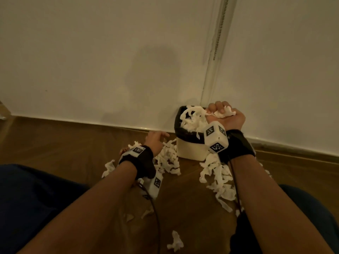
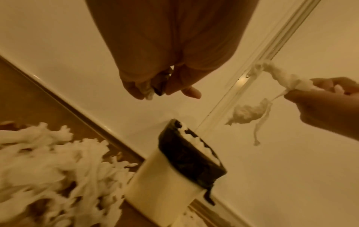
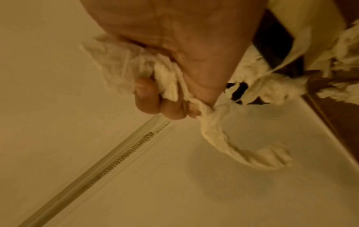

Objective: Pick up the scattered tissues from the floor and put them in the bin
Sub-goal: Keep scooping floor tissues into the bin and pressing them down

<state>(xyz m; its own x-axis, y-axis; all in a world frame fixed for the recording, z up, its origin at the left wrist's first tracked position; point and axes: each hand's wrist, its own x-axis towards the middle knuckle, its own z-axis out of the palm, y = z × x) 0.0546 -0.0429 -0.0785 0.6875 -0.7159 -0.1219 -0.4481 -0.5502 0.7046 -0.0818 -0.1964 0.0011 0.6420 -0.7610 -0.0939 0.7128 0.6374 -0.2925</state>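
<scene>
A cream bin [image 1: 190, 151] with a black liner [image 1: 185, 136] stands against the wall, heaped with white tissues [image 1: 192, 118]. My right hand [image 1: 222, 111] is raised over the bin's right rim and grips a wad of tissues [image 1: 226, 111]; twisted strands [image 2: 250, 112] dangle from it. My left hand [image 1: 157, 138] is low over the floor, left of the bin, above a pile of scattered tissues [image 1: 168, 158]. In the left wrist view its fingers [image 2: 136, 89] curl round a small crumpled scrap [image 2: 148, 92]. More tissues [image 1: 220, 182] lie on the floor right of the bin.
The white wall [image 1: 110, 70] and skirting run right behind the bin. A vertical rail with a bead chain [image 1: 219, 33] rises above the bin. My knees in dark trousers [image 1: 27, 198] flank the wooden floor [image 1: 183, 198], where single scraps [image 1: 175, 241] lie nearer to me.
</scene>
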